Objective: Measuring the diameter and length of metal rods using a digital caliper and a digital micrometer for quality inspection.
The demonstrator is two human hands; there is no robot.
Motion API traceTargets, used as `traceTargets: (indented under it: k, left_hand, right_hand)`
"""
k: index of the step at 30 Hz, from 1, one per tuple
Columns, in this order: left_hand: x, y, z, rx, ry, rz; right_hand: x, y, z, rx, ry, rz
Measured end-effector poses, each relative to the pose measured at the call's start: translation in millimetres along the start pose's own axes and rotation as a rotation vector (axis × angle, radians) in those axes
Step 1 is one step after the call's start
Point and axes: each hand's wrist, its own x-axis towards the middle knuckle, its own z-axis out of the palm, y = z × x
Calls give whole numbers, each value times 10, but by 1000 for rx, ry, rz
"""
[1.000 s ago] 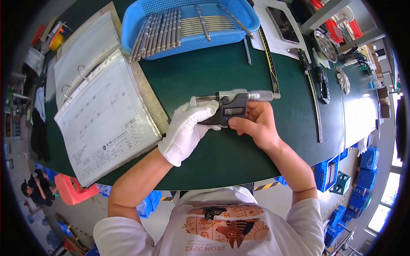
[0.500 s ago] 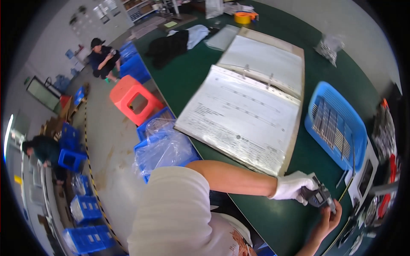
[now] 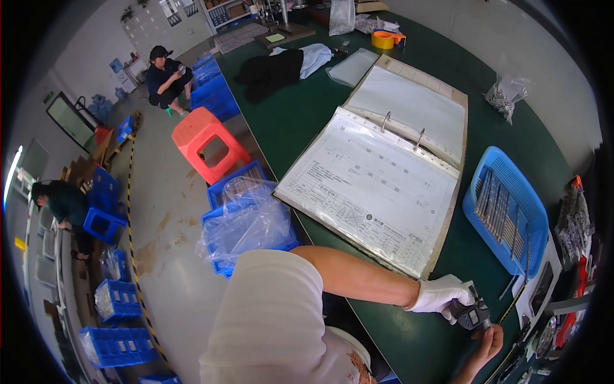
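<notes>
Holding a digital micrometer (image 3: 472, 315) low over the green table (image 3: 448, 51), our white-gloved left hand (image 3: 441, 293) has its grip closed around the gauge's upper end while our bare right hand (image 3: 487, 342) pinches it from below. Just beside them lies an open ring binder (image 3: 384, 173); a blue basket (image 3: 508, 208) of metal rods (image 3: 495, 205) sits near.

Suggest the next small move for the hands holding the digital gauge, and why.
Probably steady the digital micrometer over the green table: the gloved left hand grips its body, and the bare right hand only touches it from below.
</notes>
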Motion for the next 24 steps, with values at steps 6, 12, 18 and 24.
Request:
traceTargets:
  k: [6,12,18,24]
  left_hand:
    - [60,-55,-30,-92,-21,25]
    - [11,-55,32,26,-12,50]
    - [19,-52,23,26,-9,32]
    - [23,-40,30,28,10,14]
  right_hand:
    - [-171,-190,384,483,-19,306]
    - [-177,-334,558,384,-1,400]
    - [-173,-322,554,399,-37,356]
    - [-199,-343,591,444,35,393]
